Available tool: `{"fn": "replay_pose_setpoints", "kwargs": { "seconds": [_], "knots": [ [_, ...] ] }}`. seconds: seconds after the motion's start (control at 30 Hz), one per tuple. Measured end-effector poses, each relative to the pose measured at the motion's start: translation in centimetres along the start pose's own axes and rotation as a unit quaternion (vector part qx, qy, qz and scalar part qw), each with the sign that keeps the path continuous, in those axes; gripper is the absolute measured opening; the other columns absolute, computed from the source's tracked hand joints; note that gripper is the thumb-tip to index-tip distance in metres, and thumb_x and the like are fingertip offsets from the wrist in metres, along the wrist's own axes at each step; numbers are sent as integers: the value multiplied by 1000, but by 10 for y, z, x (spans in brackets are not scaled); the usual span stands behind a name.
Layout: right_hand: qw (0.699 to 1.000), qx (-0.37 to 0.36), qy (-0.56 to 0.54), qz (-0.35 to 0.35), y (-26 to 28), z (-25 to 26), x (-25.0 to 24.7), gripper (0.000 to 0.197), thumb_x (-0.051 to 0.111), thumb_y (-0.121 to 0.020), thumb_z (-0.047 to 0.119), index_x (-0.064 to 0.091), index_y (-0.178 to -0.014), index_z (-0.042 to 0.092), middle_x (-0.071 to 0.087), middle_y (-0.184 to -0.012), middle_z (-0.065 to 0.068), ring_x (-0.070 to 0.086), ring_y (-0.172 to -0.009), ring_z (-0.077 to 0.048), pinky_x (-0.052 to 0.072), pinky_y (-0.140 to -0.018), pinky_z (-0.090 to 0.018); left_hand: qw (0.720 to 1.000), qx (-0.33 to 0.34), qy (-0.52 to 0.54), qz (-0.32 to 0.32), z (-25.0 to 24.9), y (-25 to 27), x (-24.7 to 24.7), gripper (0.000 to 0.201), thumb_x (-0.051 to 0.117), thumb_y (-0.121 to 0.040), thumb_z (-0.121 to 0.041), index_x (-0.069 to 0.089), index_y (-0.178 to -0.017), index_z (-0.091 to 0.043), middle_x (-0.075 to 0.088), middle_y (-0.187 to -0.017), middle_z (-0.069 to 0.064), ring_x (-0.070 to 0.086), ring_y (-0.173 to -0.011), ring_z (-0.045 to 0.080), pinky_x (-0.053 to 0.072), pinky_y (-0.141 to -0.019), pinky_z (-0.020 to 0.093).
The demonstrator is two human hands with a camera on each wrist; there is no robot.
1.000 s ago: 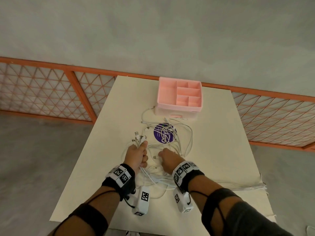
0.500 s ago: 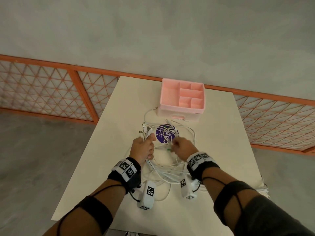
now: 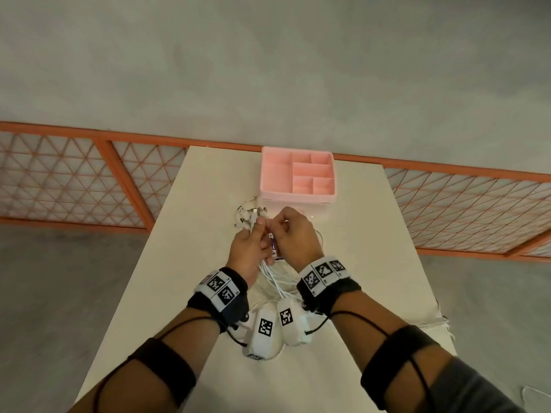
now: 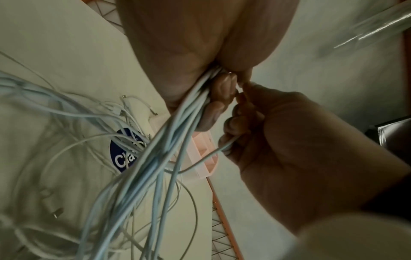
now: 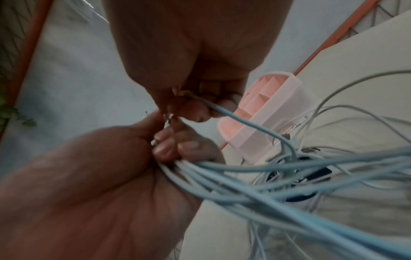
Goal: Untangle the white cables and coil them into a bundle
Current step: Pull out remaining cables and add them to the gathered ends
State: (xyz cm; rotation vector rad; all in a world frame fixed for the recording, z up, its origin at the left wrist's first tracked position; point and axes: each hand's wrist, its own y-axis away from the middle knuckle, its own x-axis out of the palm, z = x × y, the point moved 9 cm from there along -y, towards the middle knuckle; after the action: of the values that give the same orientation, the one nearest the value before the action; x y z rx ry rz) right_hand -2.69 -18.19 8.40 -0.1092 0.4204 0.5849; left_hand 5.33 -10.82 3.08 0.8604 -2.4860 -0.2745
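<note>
My left hand grips a thick bunch of white cables, lifted above the table, with several plug ends sticking out past its thumb. My right hand is close beside it, fingers curled, pinching a single white cable that runs down into the tangle. In the right wrist view the left hand holds the bunch. Loose loops lie on the table over a round purple sticker.
A pink divided organiser box stands just beyond my hands at the back of the beige table. An orange lattice railing runs behind the table. More white cord lies at the table's right edge.
Both hands have risen and moved away from me toward the pink box. The right hand has closed in on the left and now pinches one cable beside the bunch.
</note>
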Motion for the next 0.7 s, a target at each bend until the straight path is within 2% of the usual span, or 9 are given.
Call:
{"fn": "replay_pose_setpoints", "kwargs": {
  "seconds": [0.1, 0.17, 0.23, 0.33, 0.4, 0.5, 0.57, 0.63, 0.7],
  "knots": [
    [1000, -22, 16, -4, 8, 5, 2, 18, 57, -96, 23, 57, -82, 11, 68, -60, -1, 64, -47, -12, 55, -49, -29, 1000, -6, 4, 4, 3, 3, 1, 43, 49, -102, -38, 53, -70, -10, 34, -51, -1, 33, -41, 10, 34, -45, 27],
    [999, -43, 18, 25, 13, 8, 8, 11, 53, -97, 12, 62, -91, 11, 66, -62, 4, 62, -48, -3, 52, -50, -19, 1000, -6, 4, -7, 5, 3, -3, 41, 49, -103, -35, 51, -71, -10, 35, -50, -2, 34, -40, 10, 34, -43, 26],
    [995, -63, 33, 74, 15, 5, 16, 23, 49, -96, 4, 66, -110, 11, 66, -68, 5, 61, -53, 1, 47, -55, -10, 1000, -4, 6, -27, 6, 0, -13, 38, 50, -103, -32, 49, -74, -9, 36, -51, -1, 35, -40, 10, 33, -43, 25],
    [979, -106, 115, 131, 18, -3, 23, 45, 52, -92, 4, 60, -131, 27, 66, -73, 0, 56, -62, -5, 42, -63, -10, 999, -16, 11, -46, 12, -3, -27, 30, 53, -102, -32, 49, -82, -9, 38, -55, -2, 33, -40, 10, 32, -43, 24],
    [972, -106, 150, 148, 21, -12, 20, 43, 57, -91, 7, 59, -128, 29, 62, -72, 2, 53, -62, -6, 43, -64, -14, 998, -24, 21, -55, 14, -3, -33, 28, 53, -102, -31, 50, -81, -12, 38, -54, -4, 32, -42, 10, 30, -42, 24],
    [966, -66, 197, 154, 25, -41, 8, 13, 61, -90, 15, 59, -99, 25, 65, -78, 4, 60, -72, -13, 47, -68, -25, 992, -29, 90, -86, 5, -7, -42, 33, 51, -103, -30, 51, -74, -15, 39, -56, -3, 34, -43, 10, 29, -41, 22],
    [964, -30, 222, 143, 26, -70, -3, 10, 61, -91, 19, 58, -85, 26, 65, -82, 4, 59, -76, -14, 43, -72, -26, 986, -20, 131, -102, -6, -10, -50, 34, 51, -103, -31, 53, -73, -15, 47, -59, -1, 45, -48, 12, 34, -43, 23],
    [968, 12, 225, 113, 27, -97, -17, 6, 63, -91, 20, 63, -85, 22, 62, -89, 3, 57, -82, -14, 40, -77, -25, 981, -8, 166, -99, -16, -11, -52, 32, 50, -103, -32, 55, -77, -15, 56, -64, 0, 58, -57, 14, 45, -53, 28],
    [969, 48, 224, 90, 27, -115, -29, 6, 65, -91, 22, 69, -91, 16, 58, -97, 0, 56, -90, -15, 40, -81, -24, 977, -3, 200, -70, -20, -10, -45, 32, 48, -104, -32, 53, -77, -15, 53, -61, -1, 56, -54, 16, 53, -63, 33]
  ]
}}
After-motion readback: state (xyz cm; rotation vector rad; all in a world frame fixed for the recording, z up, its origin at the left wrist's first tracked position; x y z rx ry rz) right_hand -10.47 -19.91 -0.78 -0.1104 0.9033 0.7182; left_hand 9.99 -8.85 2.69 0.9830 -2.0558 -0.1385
